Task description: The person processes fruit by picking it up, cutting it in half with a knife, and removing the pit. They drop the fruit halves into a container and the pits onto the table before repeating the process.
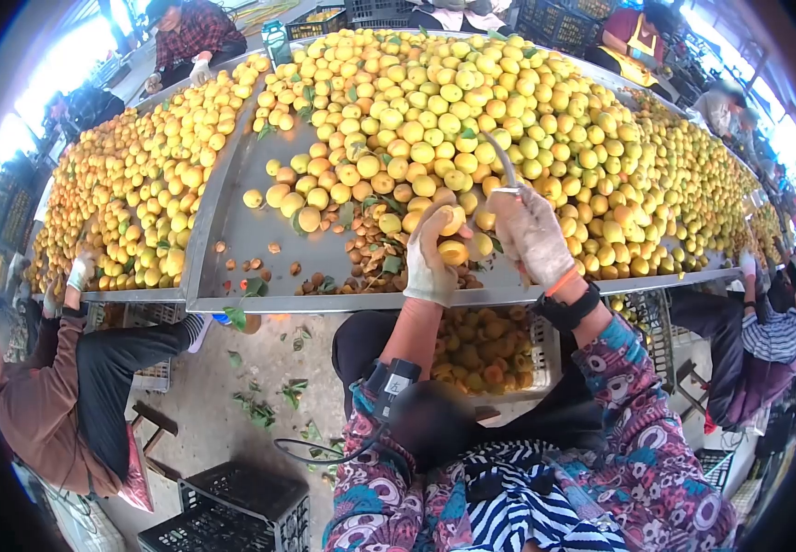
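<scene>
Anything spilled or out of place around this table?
Only litter: torn leaves lie scattered on the floor below the metal table, and brown pits are strewn on it beside the left hand, which holds an apricot. The right hand grips a knife.

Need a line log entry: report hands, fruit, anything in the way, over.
Left hand shut on yellow fruit. Right hand shut on knife. Pits piled on metal table beside hands; fruit heap beyond.
</scene>
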Motion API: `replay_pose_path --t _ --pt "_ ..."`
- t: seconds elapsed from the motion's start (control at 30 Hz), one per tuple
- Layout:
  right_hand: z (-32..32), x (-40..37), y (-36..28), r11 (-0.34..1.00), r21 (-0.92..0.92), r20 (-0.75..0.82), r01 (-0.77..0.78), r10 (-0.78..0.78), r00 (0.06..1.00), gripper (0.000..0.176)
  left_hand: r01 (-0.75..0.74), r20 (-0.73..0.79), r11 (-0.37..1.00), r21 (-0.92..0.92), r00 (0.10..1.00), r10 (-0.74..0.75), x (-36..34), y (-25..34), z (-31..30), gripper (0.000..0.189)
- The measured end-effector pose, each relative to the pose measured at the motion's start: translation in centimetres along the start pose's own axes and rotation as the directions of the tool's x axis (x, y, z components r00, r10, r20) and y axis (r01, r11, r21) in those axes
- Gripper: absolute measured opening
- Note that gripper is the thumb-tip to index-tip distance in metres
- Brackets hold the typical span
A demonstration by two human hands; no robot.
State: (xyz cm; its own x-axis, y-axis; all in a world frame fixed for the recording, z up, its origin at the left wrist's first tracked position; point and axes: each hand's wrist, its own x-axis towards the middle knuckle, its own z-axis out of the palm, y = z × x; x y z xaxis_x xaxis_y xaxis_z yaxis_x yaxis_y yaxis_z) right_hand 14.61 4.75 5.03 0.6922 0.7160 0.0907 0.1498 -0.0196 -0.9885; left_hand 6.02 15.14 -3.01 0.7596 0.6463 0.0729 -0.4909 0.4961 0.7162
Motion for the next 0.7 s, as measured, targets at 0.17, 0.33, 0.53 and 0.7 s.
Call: replay_pose_path --t 0.17,0.33,0.53,0.7 --pt "0.0 -0.4 -1.6 0.975 0.216 -0.017 0.058 -0.055 0.998 0.022 -0.102 0.077 0.948 0.300 0.994 0.082 0.1 0.4 0.3 0.042" --pt "1.8 1.7 -2.2 0.839 0.514 -0.157 0.178 -0.112 0.981 0.026 -0.364 0.223 0.763 0.534 0.931 0.288 -1.0 0.9 1.5 0.039" --pt "2.8 3.9 -2.2 0.787 0.554 -0.268 0.272 -0.141 0.953 0.028 -0.409 0.275 0.614 0.675 0.912 0.305 -1.5 1.2 2.5 0.036" --pt "3.3 4.7 -1.5 0.786 0.479 -0.342 0.391 -0.243 0.908 0.027 -0.323 0.223 0.746 0.583 0.946 0.236 -1.4 0.7 2.4 0.033"
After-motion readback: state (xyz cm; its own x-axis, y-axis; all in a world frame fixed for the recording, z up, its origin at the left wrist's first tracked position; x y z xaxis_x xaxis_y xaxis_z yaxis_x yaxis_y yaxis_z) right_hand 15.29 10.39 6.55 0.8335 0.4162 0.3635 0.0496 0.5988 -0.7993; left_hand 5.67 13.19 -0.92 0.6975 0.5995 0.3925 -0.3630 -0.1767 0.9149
